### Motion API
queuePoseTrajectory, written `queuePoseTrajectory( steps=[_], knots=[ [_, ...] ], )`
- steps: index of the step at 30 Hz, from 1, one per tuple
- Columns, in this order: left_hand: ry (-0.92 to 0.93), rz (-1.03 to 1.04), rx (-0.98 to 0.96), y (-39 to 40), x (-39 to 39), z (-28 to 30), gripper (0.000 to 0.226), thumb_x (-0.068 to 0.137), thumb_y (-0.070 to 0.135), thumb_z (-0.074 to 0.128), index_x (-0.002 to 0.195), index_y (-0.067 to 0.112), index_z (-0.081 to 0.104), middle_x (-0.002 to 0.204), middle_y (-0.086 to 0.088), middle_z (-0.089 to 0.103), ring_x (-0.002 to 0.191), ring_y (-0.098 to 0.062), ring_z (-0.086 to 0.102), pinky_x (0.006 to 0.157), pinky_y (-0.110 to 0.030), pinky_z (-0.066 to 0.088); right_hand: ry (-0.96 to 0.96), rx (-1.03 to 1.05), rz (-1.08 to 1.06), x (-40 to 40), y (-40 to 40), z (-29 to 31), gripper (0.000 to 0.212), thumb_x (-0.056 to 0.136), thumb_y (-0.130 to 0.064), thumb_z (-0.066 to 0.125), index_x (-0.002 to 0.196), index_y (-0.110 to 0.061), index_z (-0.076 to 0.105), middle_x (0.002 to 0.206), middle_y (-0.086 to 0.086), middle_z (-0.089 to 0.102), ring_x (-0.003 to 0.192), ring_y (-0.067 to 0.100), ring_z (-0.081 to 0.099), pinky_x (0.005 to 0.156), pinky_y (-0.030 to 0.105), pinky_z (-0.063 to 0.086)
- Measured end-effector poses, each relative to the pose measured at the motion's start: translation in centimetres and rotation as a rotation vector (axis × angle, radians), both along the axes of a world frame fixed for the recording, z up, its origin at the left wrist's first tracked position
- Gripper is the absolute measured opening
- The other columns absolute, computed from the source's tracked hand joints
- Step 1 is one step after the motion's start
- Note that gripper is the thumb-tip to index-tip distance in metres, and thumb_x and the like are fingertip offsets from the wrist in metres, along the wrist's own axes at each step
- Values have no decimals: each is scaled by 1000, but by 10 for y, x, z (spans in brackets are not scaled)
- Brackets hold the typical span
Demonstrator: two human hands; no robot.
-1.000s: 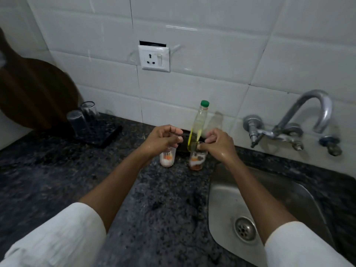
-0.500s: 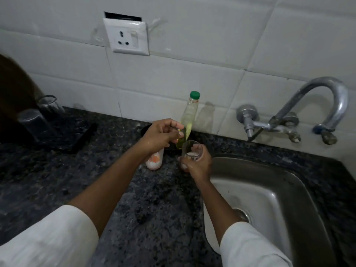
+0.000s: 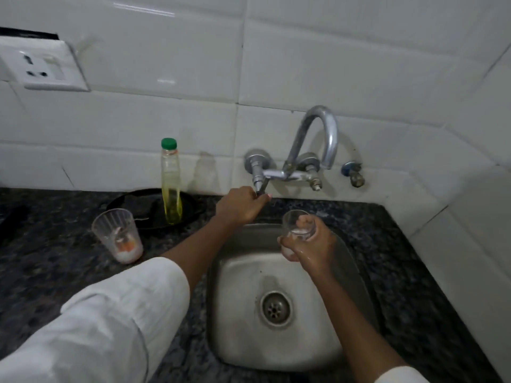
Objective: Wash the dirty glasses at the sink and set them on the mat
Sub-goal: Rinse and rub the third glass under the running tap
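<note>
The washing looks barely begun. The right hand (image 3: 309, 244) grips a dirty glass (image 3: 297, 230) upright over the sink (image 3: 249, 341), at about five o'clock from the tap (image 3: 312, 150). The left hand (image 3: 237, 207) is curled round the tap handle (image 3: 261, 187), and no water shows running. A second dirty glass (image 3: 119, 234) waits on the surface (image 3: 55, 258) at nine o'clock of the sink, beside a soap bottle (image 3: 171, 183). The mat is out of view; both glasses remain to be rinsed and set down there.

Sink (image 3: 240, 272) as anchor: tap (image 3: 312, 150) behind it on the wall. Left of sink — bottle (image 3: 171, 186) in a tray (image 3: 132, 203), glass (image 3: 117, 234) in front, socket (image 3: 41, 66) above.
</note>
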State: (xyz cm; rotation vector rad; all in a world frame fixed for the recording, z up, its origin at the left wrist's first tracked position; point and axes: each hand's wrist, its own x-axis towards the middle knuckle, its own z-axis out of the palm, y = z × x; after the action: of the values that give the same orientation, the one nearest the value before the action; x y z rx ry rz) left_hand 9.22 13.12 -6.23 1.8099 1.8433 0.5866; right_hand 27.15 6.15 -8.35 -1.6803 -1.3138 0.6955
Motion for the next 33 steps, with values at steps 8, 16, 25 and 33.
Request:
queuePoseTrajectory(
  steps=[8, 16, 25, 33],
  knots=[
    [79, 331, 61, 6, 34, 3, 74, 92, 72, 33, 89, 7, 67, 97, -18, 69, 91, -38, 65, 76, -42, 48, -11, -25, 113, 48, 13, -8, 59, 53, -22, 94, 103, -22, 63, 96, -7, 63, 91, 14, 62, 78, 24, 47],
    [-76, 321, 78, 8, 31, -3, 79, 89, 73, 20, 70, 11, 65, 80, -14, 68, 75, -34, 62, 66, -38, 42, 39, -24, 190, 42, 21, -2, 57, 54, -22, 93, 101, -22, 61, 96, -6, 63, 88, 11, 60, 76, 23, 46],
    [-171, 347, 69, 15, 29, -9, 72, 89, 57, 23, 92, 7, 73, 93, -16, 73, 85, -34, 66, 84, -47, 53, 56, 8, 162, 37, 22, 3, 53, 50, -21, 94, 91, -27, 61, 82, -17, 62, 75, 1, 60, 71, 17, 49],
    [-390, 371, 50, 0, 36, -8, 68, 97, 62, 31, 94, 7, 71, 90, -15, 73, 82, -32, 68, 81, -46, 56, 73, 29, 133, 38, 16, 6, 48, 48, -22, 93, 87, -24, 64, 78, -15, 65, 67, -5, 59, 62, 15, 48]
  ],
)
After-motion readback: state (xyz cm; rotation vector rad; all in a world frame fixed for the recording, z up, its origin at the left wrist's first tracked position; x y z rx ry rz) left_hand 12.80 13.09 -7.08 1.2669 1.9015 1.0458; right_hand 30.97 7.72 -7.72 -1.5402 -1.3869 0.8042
